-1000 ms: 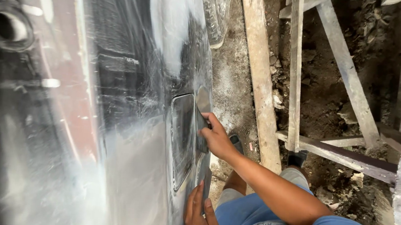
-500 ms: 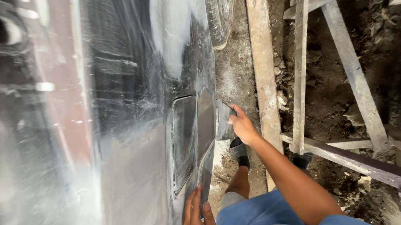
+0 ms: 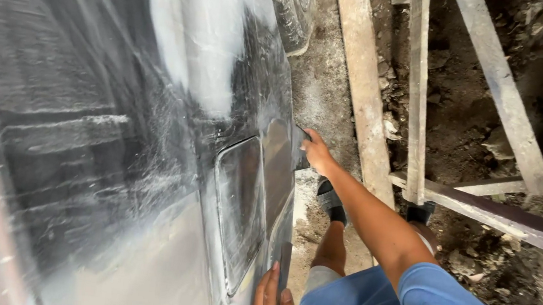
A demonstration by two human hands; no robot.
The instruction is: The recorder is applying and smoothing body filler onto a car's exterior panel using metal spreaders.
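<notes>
Hands work on a dusty dark car panel (image 3: pixel 149 160), seen from above. Right hand (image 3: pixel 317 152) reaches forward with fingers curled around a small dark sanding pad (image 3: pixel 301 147), pressed to the panel's lower edge just past a rounded rectangular flap (image 3: pixel 238 209). Left hand (image 3: pixel 274 304) lies near the bottom, fingers together and flat against the panel. Tyre (image 3: pixel 293 7) sits ahead; wooden planks (image 3: pixel 365 95) cross the dirt ground (image 3: pixel 470 119).

Head camera looks steeply down, seemingly close, along vehicle panel (image 3: pixel 149 160).
</notes>
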